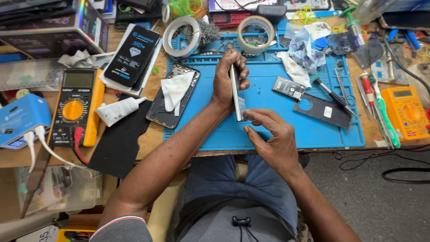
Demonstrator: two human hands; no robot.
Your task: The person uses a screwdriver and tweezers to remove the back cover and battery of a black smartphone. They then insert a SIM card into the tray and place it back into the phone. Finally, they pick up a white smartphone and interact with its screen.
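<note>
Holding a phone (236, 92) on edge above the blue work mat (268, 130), the left hand (228, 78) wraps its fingers around the upper body. The right hand (271, 136) pinches at the lower end, apparently on a thin clear film, though the view is too small to confirm. Risk: the edge-on grip is narrow; a hard pull could twist the phone loose onto the mat. Loose screws and the screwdriver (333, 95) nearby could scratch it.
</note>
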